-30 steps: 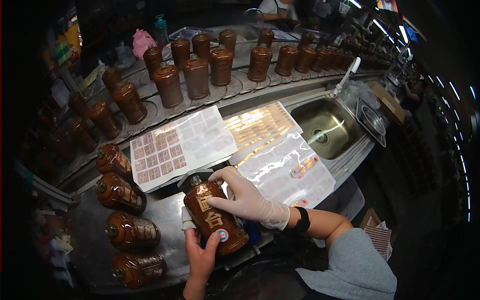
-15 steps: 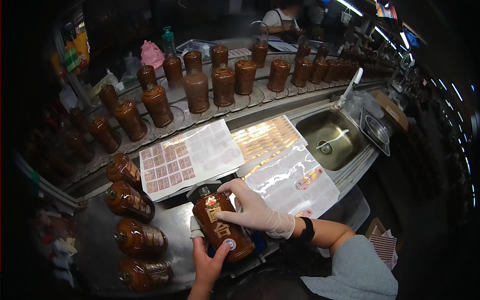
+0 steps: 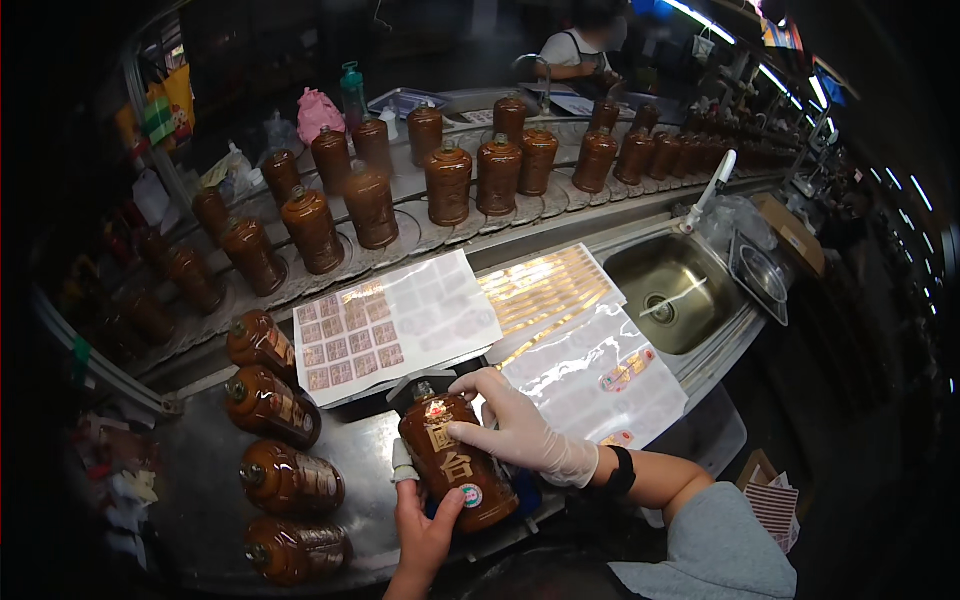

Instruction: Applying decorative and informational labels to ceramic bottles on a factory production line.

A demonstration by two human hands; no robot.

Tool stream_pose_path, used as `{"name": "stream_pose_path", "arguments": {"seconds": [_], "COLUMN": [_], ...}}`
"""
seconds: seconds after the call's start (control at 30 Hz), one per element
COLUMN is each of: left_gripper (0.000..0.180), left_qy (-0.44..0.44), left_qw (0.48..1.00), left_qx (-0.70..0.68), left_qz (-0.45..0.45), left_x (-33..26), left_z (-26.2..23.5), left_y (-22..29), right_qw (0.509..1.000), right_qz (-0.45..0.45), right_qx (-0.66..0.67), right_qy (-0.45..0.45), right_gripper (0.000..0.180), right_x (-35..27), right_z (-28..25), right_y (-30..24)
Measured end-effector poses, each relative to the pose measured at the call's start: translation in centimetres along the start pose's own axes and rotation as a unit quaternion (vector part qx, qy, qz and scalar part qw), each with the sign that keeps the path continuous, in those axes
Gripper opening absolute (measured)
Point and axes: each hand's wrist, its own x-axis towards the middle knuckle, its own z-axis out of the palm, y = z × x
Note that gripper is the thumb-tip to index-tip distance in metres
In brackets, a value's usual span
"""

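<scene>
A brown glazed bottle (image 3: 482, 487) leans in front of me, its narrow neck pointing away. Gold characters run down its front, with a small red mark above them and a round pale sticker low down. My left hand (image 3: 424, 530) grips its lower left side; the hand is bare but for a white cover on one finger, and the thumb lies by the round sticker. From the right, my right hand (image 3: 525, 432), in a white glove, curls over the bottle's shoulder, with the thumb on the front by the upper gold character. A dark stand (image 3: 404, 394) shows partly behind the bottle.
Several brown bottles (image 3: 292, 478) lie on the steel table at left. Beyond are a sheet of small square labels (image 3: 440, 300), a gold-strip sheet (image 3: 545, 290), a glossy sticker sheet (image 3: 585, 365) and a sink (image 3: 690, 320). Bottles stand on a conveyor (image 3: 420, 235); a person (image 3: 570, 55) sits behind.
The view has shifted slightly. Bottles on the conveyor appear to have moved left. My hands keep nearly the same hold on the bottle.
</scene>
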Motion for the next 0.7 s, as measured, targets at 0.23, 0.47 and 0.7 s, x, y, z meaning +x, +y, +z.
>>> {"name": "stream_pose_path", "arguments": {"seconds": [0.23, 0.47, 0.7], "left_gripper": [0.062, 0.060, 0.081], "left_qy": [0.007, 0.004, -0.002], "left_qw": [1.000, 1.000, 1.000], "left_qx": [-0.001, 0.011, 0.021], "left_qz": [0.011, 0.011, 0.020], "left_x": [0.2, 0.1, 0.4], "left_z": [0.4, -0.3, -0.4], "left_y": [0.0, -0.6, -1.5], "right_qw": [1.000, 0.998, 0.999], "right_qz": [-0.011, -0.026, -0.004], "right_qx": [-0.025, -0.050, -0.040], "right_qy": [0.004, 0.013, 0.017], "right_gripper": [0.057, 0.056, 0.051], "right_x": [-0.1, -0.1, -0.3], "right_z": [-0.2, 0.5, 0.4], "right_y": [-0.2, -0.1, -0.1]}}
